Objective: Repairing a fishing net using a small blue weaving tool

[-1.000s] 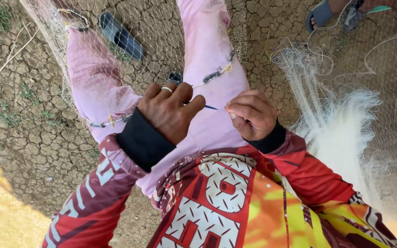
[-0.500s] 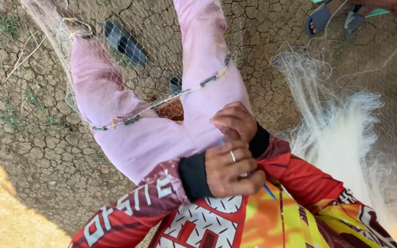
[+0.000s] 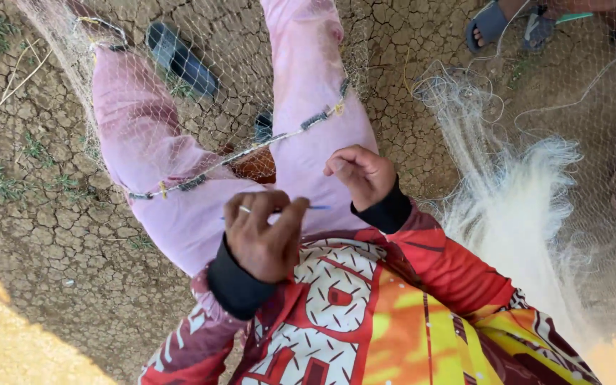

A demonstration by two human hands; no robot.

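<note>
A: Brown and cracked at the far left: seeing dry ground (image 3: 30, 214) through fine pale netting (image 3: 201, 85), with a dark sandal (image 3: 183, 60) lying on it.

B: And moving inward?

A: Finding pink trousers (image 3: 151, 164) under the mesh, and a weighted cord (image 3: 251, 150) running across both legs. Then watching the left hand (image 3: 265, 239), ring on one finger, fingers (image 3: 290, 214) clenched around a thin blue needle (image 3: 316, 208) pointing toward the right hand (image 3: 361, 175).

B: Gripping anything, that one?

A: Curling its fingers (image 3: 340, 167) tight, apparently pinching a strand of the netting just above the lap.

B: Getting far along?

A: Judging it as somewhere in the middle: working one small spot near the cord, and not managing to tell finished mesh from unfinished. Further right, noticing a big white heap (image 3: 522, 214) sitting untouched, and someone else's sandalled foot (image 3: 493, 21) at the top edge.
</note>
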